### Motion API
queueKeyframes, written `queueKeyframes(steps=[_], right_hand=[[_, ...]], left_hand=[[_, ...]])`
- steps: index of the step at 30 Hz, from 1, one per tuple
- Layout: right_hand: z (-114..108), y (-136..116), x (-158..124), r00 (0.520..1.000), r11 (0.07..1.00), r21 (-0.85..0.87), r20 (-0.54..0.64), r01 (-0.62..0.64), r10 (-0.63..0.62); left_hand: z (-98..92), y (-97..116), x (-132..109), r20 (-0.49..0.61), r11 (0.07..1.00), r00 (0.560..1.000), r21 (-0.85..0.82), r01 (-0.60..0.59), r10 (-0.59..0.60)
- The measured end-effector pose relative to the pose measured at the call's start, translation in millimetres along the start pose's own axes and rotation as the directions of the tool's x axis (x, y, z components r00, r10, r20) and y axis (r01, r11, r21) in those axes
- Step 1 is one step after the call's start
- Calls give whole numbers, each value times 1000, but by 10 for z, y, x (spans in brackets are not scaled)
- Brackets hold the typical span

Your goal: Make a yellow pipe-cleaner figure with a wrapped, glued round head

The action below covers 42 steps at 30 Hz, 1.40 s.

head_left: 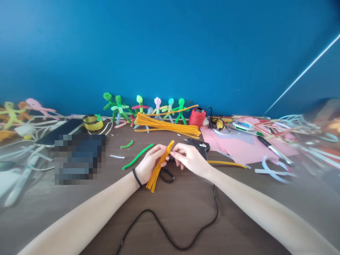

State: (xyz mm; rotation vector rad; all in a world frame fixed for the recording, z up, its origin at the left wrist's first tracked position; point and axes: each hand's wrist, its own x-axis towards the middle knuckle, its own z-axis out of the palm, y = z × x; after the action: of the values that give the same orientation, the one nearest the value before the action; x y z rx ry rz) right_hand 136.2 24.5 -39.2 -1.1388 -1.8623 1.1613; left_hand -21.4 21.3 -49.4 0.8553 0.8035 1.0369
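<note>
My left hand (151,161) is closed round a bundle of orange pipe cleaners (154,179), whose loose ends fan down towards me. At the bundle's upper end, which looks folded or bound, my right hand (187,156) pinches the orange strands. Under and between the hands lie black scissors (167,176), partly covered. A black hot glue gun (200,147) rests behind my right hand, and a single orange pipe cleaner (228,163) pokes out beside that wrist. Left of my left hand is a green pipe cleaner (138,156), with a shorter green piece (126,144) behind it.
A larger orange pipe cleaner bundle (167,124) lies behind my hands, before several pipe cleaner figures (181,109) along the blue wall. A black cord (159,223) curves across the front. Pink sheets (241,145) and a marker (273,149) lie right; a yellow tape roll (92,123) lies left.
</note>
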Motion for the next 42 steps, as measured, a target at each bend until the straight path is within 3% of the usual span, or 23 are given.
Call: queueKeyframes(steps=[21, 27, 36, 42], right_hand=[[-3, 23, 5, 999, 999, 1, 11, 46, -46], [9, 23, 11, 999, 999, -7, -4, 51, -51], [-108, 0, 35, 991, 992, -53, 75, 112, -108], [-169, 38, 60, 984, 975, -160, 115, 155, -137]], left_hand=[[-5, 46, -23, 23, 999, 999, -28, 44, -44], [-28, 38, -8, 85, 997, 995, -45, 59, -55], [-48, 38, -7, 155, 992, 981, -30, 119, -113], [-51, 31, -29, 181, 990, 974, 65, 125, -135]])
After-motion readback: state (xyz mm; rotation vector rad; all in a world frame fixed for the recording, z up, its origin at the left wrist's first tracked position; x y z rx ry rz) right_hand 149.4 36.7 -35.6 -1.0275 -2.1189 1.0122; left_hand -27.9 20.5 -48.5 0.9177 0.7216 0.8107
